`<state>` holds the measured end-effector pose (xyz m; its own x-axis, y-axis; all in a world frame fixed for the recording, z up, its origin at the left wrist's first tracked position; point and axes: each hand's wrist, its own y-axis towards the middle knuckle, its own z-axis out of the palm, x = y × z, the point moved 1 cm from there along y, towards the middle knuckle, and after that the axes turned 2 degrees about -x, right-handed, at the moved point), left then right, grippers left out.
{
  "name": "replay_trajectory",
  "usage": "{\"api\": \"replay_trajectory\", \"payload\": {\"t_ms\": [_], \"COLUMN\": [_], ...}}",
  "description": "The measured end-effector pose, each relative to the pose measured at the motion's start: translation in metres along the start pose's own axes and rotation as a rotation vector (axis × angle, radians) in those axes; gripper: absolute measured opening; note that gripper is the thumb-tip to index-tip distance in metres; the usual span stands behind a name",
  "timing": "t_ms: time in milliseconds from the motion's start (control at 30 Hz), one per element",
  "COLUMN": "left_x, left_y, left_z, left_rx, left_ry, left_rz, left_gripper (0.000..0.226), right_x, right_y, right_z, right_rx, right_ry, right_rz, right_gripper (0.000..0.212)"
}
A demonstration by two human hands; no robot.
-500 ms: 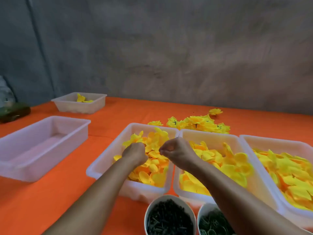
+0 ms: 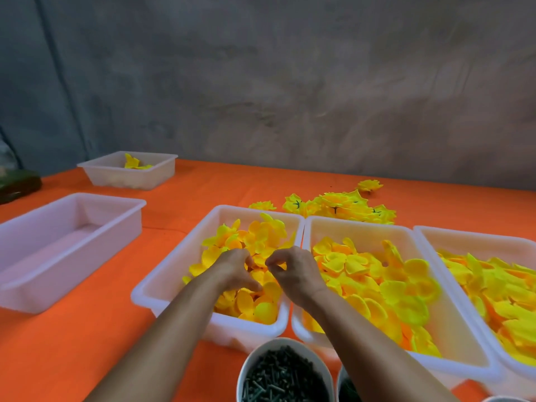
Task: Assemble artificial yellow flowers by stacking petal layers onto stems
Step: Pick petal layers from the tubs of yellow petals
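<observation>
My left hand [image 2: 233,268] and my right hand [image 2: 295,272] are close together over the left white tray [image 2: 162,285] of yellow petal layers [image 2: 261,236]. The left hand's fingers curl down into the petals and grip a petal layer. On the right hand, thumb and forefinger curl toward each other in a pinch; whatever is between them is too small to make out. A white bowl of dark green stems [image 2: 284,372] stands at the near edge, under my forearms. Finished yellow flowers [image 2: 342,204] lie in a heap behind the trays.
Two more white trays of yellow petals stand to the right, a middle tray [image 2: 359,224] and a right tray [image 2: 470,236]. An empty tray [image 2: 72,242] sits at the left, a small tray [image 2: 127,172] with a few petals farther back. A second bowl [image 2: 348,387] sits beside the first.
Both hands have dropped from just above the left tray down onto its petals. The left hand's fingers now dig into the pile.
</observation>
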<state>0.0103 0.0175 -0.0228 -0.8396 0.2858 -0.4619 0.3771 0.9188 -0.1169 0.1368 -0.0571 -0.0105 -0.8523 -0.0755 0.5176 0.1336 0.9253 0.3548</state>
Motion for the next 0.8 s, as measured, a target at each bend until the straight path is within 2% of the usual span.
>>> {"api": "replay_trajectory", "payload": {"t_ms": [133,200,400,667,733,800], "left_x": [-0.002,-0.002,0.001,0.001,-0.001,-0.004], "left_y": [-0.003,-0.004,-0.006,-0.007,-0.009,-0.011], "left_z": [0.002,-0.001,-0.006,-0.018,-0.022,-0.023], "left_rx": [0.013,-0.010,-0.075,-0.363,-0.363,-0.293], "left_ry": [0.047,-0.001,-0.579,-1.022,-1.175,-1.268], "left_rz": [0.020,0.008,0.023,-0.027,0.002,0.052], "left_gripper": [0.061,0.056,0.039,0.034,0.033,0.033], "right_x": [-0.002,-0.004,-0.008,-0.006,-0.006,-0.005], "right_y": [0.000,-0.001,0.002,0.004,0.004,0.004], "right_z": [0.002,0.002,0.002,0.001,0.000,-0.002], "right_rx": [-0.044,-0.073,-0.091,-0.076,-0.079,-0.070], "right_ry": [0.049,0.090,0.109,0.104,0.148,0.226], "right_rz": [0.036,0.063,0.099,0.067,0.053,0.072], "right_gripper": [0.018,0.018,0.027,0.043,0.048,0.055]}}
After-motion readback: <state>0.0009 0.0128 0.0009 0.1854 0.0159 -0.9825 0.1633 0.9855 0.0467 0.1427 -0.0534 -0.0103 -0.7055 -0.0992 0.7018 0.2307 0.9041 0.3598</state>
